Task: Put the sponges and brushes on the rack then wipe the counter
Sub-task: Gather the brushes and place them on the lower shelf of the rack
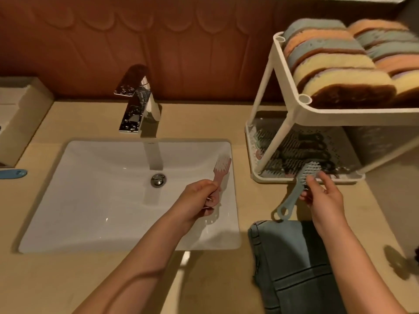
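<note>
My left hand [199,198] grips the handle of a pink brush [221,169] over the right side of the white sink [90,200], bristles pointing up and away. My right hand [322,196] pinches a blue-green brush [294,189] at its neck; the bristle head reaches over the front rim of the white two-tier rack [290,109]. Several brushes [301,150] lie on the rack's lower tier. Several sponges [335,64] stand in rows on the upper tier.
A chrome faucet [136,103] stands behind the sink. A folded grey-blue cloth [292,259] lies on the beige counter [68,279] at front right. A blue object [13,173] lies at the far left beside a beige box [18,114].
</note>
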`<move>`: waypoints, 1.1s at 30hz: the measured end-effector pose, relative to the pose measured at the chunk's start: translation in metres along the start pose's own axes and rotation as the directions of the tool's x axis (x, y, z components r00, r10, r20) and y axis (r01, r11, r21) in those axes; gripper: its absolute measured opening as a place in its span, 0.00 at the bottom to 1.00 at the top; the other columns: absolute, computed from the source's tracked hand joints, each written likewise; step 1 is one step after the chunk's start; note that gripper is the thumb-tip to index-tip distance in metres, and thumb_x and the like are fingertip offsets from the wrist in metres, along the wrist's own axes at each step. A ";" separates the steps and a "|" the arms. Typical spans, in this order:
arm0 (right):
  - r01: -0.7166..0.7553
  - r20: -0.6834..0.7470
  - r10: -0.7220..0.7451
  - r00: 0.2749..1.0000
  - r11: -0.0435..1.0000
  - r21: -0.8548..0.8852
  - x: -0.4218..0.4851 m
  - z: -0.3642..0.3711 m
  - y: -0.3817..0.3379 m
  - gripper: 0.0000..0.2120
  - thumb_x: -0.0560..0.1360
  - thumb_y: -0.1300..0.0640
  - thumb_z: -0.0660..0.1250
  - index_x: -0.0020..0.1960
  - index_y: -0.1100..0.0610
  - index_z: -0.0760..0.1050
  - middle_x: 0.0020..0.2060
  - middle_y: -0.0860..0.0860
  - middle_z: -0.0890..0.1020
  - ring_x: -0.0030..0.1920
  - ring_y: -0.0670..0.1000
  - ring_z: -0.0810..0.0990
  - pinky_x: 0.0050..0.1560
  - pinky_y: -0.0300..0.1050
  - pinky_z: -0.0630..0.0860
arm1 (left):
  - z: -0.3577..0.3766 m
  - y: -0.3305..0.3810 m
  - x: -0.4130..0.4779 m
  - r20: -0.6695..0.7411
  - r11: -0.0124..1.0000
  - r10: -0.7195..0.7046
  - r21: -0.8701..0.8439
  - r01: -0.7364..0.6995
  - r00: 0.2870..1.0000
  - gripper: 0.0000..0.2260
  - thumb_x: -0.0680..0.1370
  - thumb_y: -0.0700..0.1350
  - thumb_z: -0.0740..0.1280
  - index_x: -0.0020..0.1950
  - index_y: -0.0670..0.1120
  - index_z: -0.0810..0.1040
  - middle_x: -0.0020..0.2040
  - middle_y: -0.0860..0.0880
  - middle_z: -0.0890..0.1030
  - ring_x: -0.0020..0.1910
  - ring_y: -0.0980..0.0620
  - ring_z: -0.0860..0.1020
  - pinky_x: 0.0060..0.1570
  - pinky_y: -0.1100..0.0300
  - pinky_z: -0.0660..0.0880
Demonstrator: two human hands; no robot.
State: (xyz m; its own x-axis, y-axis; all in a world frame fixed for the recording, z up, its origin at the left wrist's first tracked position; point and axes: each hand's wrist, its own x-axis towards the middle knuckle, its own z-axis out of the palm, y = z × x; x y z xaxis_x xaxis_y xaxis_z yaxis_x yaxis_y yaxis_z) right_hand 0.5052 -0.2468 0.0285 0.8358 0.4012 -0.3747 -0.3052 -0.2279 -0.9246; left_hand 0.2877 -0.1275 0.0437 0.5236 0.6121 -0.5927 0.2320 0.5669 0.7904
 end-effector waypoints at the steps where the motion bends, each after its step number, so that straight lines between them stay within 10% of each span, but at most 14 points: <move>1: 0.001 -0.013 -0.001 1.000 1.000 -0.016 0.009 -0.004 -0.003 0.21 0.78 0.57 0.62 0.70 0.54 0.66 0.47 0.53 0.79 0.39 0.48 0.75 0.38 0.38 0.75 | 0.004 0.000 0.002 -0.012 1.000 -0.009 -0.024 0.009 1.000 0.07 0.79 0.42 0.59 0.43 0.43 0.73 0.22 0.55 0.66 0.23 0.57 0.64 0.30 0.63 0.62; 11: -0.008 0.021 0.016 1.000 0.941 -0.337 0.103 -0.032 -0.044 0.18 0.80 0.54 0.59 0.69 0.56 0.67 0.63 0.57 0.75 0.62 0.58 0.74 0.65 0.55 0.70 | 0.029 -0.002 0.010 -0.079 0.987 -0.052 -0.159 0.039 0.995 0.08 0.79 0.44 0.61 0.42 0.45 0.74 0.26 0.52 0.68 0.24 0.58 0.66 0.28 0.64 0.65; 33: 0.139 0.172 -0.025 0.985 0.703 -0.697 0.157 -0.005 -0.044 0.17 0.77 0.53 0.63 0.65 0.55 0.73 0.66 0.57 0.73 0.66 0.62 0.70 0.68 0.57 0.66 | 0.014 -0.008 0.016 -0.178 0.996 -0.066 -0.073 0.053 0.982 0.09 0.80 0.44 0.60 0.41 0.44 0.75 0.26 0.53 0.67 0.23 0.57 0.64 0.33 0.62 0.63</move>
State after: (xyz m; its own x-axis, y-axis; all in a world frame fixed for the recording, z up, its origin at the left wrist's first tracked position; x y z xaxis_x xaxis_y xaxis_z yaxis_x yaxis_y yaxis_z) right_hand 0.6523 -0.1777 0.0106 0.7524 0.5530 -0.3579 0.2200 -0.7231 -0.6548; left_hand 0.3061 -0.1303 0.0299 0.3533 0.6617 -0.6613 0.1993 0.6375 0.7443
